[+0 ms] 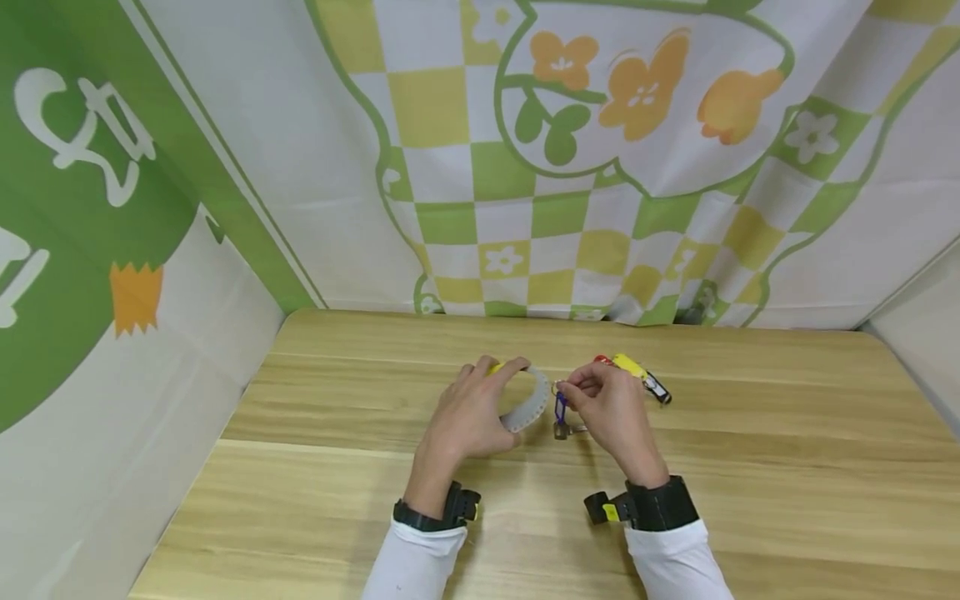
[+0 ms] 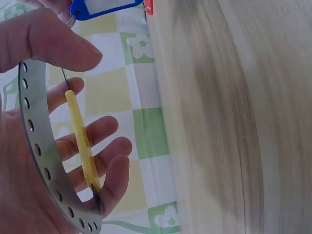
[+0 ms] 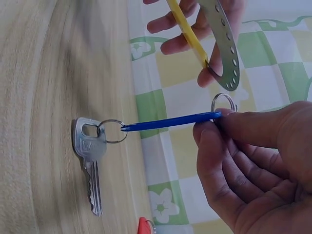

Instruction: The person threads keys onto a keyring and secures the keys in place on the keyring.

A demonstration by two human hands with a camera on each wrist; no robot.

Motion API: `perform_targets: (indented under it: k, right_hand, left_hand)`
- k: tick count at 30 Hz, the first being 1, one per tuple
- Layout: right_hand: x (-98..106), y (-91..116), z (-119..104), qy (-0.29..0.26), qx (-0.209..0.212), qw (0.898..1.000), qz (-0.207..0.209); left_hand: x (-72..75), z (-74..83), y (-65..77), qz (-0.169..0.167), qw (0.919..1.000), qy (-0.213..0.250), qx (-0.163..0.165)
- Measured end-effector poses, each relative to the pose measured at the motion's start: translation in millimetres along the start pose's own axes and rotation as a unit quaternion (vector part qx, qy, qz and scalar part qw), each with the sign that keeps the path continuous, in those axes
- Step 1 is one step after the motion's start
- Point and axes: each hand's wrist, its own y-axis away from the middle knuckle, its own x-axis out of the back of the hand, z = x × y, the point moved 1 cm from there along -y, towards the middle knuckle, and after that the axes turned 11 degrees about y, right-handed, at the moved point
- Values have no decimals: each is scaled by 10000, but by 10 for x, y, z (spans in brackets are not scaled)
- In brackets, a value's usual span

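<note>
My left hand (image 1: 465,412) holds a curved grey metal strip (image 1: 534,406) with a row of holes along it; a slim yellow bar (image 2: 80,131) spans its ends. Thumb and fingers wrap around this loop. To its right, my right hand (image 1: 611,408) pinches the end of a blue key tag (image 3: 170,121) at a small metal ring (image 3: 224,100). From the tag's other end, a second ring carries a silver key (image 3: 87,146), which dangles low over the table. The upper ring sits just short of the strip's holed end in the right wrist view.
Behind the right hand lie more key tags: a red one (image 1: 602,359), a yellow one (image 1: 628,363) and a black one (image 1: 657,389). The wooden table (image 1: 337,492) ends at a printed curtain (image 1: 502,175) at the back.
</note>
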Motion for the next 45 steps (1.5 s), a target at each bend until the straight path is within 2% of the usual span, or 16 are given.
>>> perform_targets:
  k: [14,28,35,40,45]
  right_hand:
    - [-2,-18,-2,69,71,9999,-73]
    - [-33,-9,-50,70,186,9993,-311]
    - [-44,-16,-47,116,131,9996,-212]
    - [-51,-12,-42,265,264,9993,-91]
    - [-43,-2,-27,159,269,9995,-66]
  left_hand:
    - [-25,44,-8,-141,9998,-77,-113]
    - [-31,77,0,-37,9995,-244,-199]
    - [-15,83,-7,-40,9996,-237,-165]
    - [-22,73,-7,-89,9996,-217,-144]
    - [-17,66,-8,-125,9997,-182,-84]
